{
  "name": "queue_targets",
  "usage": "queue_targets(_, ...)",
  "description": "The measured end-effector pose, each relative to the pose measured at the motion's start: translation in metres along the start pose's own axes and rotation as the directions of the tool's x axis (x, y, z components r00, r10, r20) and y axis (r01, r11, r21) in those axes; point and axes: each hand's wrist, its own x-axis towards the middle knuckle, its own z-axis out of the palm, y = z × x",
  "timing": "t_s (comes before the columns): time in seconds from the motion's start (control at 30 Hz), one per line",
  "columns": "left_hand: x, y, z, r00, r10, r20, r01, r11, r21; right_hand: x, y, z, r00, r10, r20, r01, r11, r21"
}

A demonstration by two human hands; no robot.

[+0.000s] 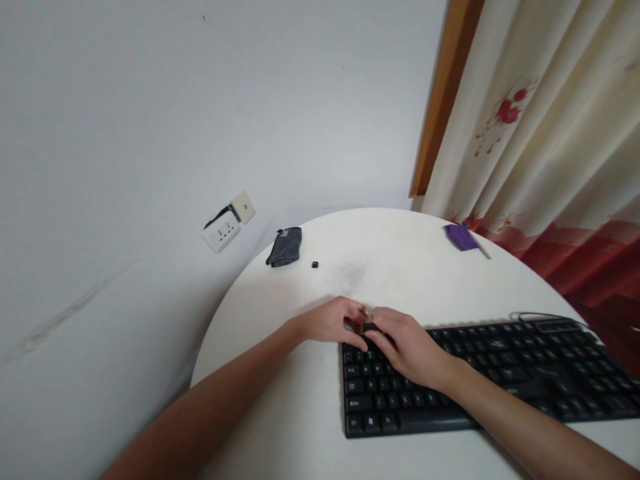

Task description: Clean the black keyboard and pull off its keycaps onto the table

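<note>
Head view: one likely keycap (315, 265) off the keyboard (530, 388), most keys (360, 403) seated; right hand (407, 343) pinches a dark piece (371, 327); left hand (333, 321), I can't tell.

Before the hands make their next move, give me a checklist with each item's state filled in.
1. Hands at the keyboard: ok. The left hand and right hand meet at the far left corner of the black keyboard.
2. Firm hold on the small dark thing: cannot tell. It shows at the right fingertips.
3. Keys at that corner in plain view: not ok. The hands partly cover them.
4. Loose black piece clear of the hands: ok. It lies beyond them, near the dark grey cloth.
5. Cable clear of the hands: ok. It lies off to the right.
</note>
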Motion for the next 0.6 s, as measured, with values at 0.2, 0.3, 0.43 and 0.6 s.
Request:
queue_targets(0.2, 0.000, 0.002, 0.000, 0.999, 0.051, -0.003, -0.051, 0.998, 0.036, -0.001, -0.001, 0.004, 0.990, 0.120, -0.079, -0.125, 0.991, -0.050)
queue_targets(0.3, 0.000, 0.002, -0.001, 0.998, 0.063, -0.012, -0.061, 0.994, 0.091, 0.002, 0.003, 0.005, 0.950, 0.295, -0.106, -0.292, 0.956, 0.042)
queue_targets(0.43, 0.000, 0.002, -0.001, 0.999, 0.036, -0.015, -0.035, 0.994, 0.099, 0.006, 0.012, 0.007, 0.909, 0.393, -0.138, -0.371, 0.914, 0.161)
queue_targets(0.6, 0.001, 0.010, 0.005, 0.992, -0.009, -0.129, 0.020, 0.996, 0.083, 0.004, 0.015, 0.007, 0.876, 0.422, -0.235, -0.361, 0.895, 0.261)
